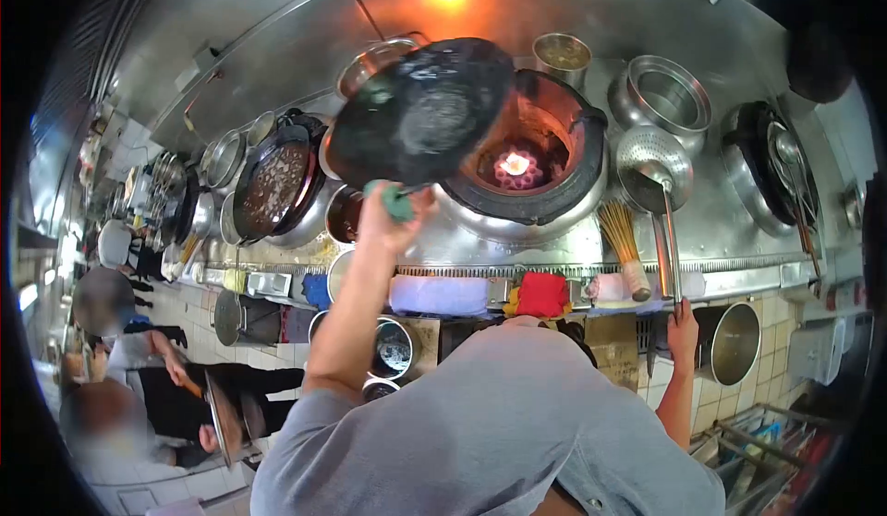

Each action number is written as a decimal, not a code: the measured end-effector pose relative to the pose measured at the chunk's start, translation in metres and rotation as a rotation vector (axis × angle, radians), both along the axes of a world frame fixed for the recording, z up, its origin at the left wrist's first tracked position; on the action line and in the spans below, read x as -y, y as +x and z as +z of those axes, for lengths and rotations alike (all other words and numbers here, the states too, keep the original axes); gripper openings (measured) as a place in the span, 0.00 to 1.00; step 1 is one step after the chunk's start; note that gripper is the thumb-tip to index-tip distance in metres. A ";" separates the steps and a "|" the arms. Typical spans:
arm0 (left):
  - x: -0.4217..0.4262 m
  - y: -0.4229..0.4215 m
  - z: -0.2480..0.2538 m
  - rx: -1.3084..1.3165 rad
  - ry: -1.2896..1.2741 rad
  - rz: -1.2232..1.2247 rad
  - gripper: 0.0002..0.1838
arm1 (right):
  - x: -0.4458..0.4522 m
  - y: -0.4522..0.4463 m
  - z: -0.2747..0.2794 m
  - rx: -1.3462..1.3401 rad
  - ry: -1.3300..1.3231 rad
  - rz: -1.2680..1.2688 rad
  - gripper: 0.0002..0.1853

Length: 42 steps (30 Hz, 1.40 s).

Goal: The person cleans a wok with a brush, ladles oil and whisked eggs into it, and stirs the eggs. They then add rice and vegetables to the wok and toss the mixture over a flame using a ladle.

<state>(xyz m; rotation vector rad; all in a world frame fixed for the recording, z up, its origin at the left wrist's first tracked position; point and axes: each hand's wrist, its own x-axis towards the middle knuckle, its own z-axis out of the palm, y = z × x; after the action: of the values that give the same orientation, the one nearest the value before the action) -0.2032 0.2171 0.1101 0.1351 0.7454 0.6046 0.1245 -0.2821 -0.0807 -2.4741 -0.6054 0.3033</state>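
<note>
Two hands are busy: the left hand (395,226) clutches a green cloth (398,204) at the near rim of a dark wok (416,114), raised and tilted just beyond it; the right hand (683,331) is wrapped round a long metal handle (674,257). Ahead, between the hands, sits a lit burner (517,206). The step seems to be tipping the wok off the burner; the next move calls for a firm left grip.
</note>
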 end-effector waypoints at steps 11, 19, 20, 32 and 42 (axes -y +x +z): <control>-0.207 -0.097 0.029 -0.648 0.373 0.350 0.07 | -0.005 -0.008 0.018 -0.013 -0.003 -0.030 0.28; -0.284 -0.070 0.031 -0.704 0.512 0.504 0.05 | -0.006 -0.004 0.035 0.050 -0.063 0.001 0.28; -0.293 -0.066 0.028 -0.714 0.541 0.526 0.06 | -0.006 -0.006 0.040 0.046 -0.086 -0.006 0.28; -0.289 -0.005 0.076 -1.011 0.562 0.829 0.29 | 0.001 -0.008 0.026 0.064 -0.085 -0.041 0.27; -0.286 -0.050 0.034 -0.612 0.542 0.547 0.06 | 0.007 0.002 0.012 -0.073 0.182 -0.054 0.25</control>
<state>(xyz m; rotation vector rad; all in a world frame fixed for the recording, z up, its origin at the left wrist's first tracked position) -0.2535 0.5033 0.1444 0.6507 1.2079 1.3149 0.1261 -0.2895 -0.0688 -2.2904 -0.5120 0.3022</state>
